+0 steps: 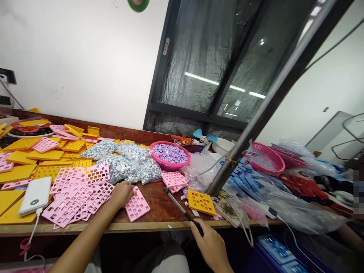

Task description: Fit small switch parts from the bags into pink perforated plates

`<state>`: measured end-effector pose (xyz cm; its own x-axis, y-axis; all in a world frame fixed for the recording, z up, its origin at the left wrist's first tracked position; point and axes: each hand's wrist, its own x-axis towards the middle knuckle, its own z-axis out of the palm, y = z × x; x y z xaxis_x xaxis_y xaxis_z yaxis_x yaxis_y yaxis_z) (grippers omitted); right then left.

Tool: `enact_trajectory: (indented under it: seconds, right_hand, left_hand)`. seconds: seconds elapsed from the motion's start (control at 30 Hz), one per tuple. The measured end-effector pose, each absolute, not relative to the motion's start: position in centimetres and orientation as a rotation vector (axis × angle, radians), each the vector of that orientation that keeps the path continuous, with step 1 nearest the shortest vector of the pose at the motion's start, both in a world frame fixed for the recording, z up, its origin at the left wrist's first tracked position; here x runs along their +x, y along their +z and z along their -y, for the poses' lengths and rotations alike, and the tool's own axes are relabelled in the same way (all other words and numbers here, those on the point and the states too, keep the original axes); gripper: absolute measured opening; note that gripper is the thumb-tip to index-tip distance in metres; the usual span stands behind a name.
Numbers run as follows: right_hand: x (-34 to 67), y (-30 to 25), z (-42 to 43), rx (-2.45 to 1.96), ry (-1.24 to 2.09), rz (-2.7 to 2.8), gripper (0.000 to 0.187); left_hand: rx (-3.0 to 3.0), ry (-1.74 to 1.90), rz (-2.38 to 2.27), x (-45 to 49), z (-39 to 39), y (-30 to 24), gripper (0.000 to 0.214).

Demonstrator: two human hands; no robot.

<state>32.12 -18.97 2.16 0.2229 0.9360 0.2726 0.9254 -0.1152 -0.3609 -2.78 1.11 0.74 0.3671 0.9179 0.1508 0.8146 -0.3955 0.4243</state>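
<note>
My left hand [121, 194] rests on the wooden table [159, 212], its fingers curled on the edge of a pink grid tray [137, 205]. Beside it lies a heap of flat pink frames with square holes [76, 193]. My right hand [209, 244] is below the table's front edge, closed round the dark handle of a thin metal rod tool [178, 205] whose tip points up-left over the table. A yellow grid tray [200, 201] lies just right of the rod.
Yellow trays [25, 159] and a white power bank [35, 195] with cable fill the left. Bags of small blue-white pieces [125, 163], a pink basket of purple pieces [170, 154], another pink basket [267, 158], plastic bags and a slanted dark pole [256, 117] crowd the right.
</note>
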Motion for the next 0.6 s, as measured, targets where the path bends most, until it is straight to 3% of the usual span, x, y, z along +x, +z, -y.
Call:
enact_trajectory:
  seconds: [0.3,0.4,0.53,0.6]
  right_hand:
    - [35.1,-0.8,19.1,-2.111,-0.214,1.694,0.028]
    - [35.7,-1.1,19.0,-1.955,-0.217,1.727,0.027]
    - [36.7,-2.3,20.4,-1.746,-0.349,1.570,0.031]
    - [36.8,-3.5,21.7,-1.662,-0.392,1.427,0.029]
  left_hand:
    - [2.564,0.490,-1.042,6.6,1.4,2.3,0.019]
    - [2.550,0.602,-1.089,6.4,3.4,1.8,0.036]
    - [2.518,0.584,-1.255,3.4,5.0,-0.3,0.088]
    - [2.533,0.485,-1.318,2.2,5.4,-1.3,0.093]
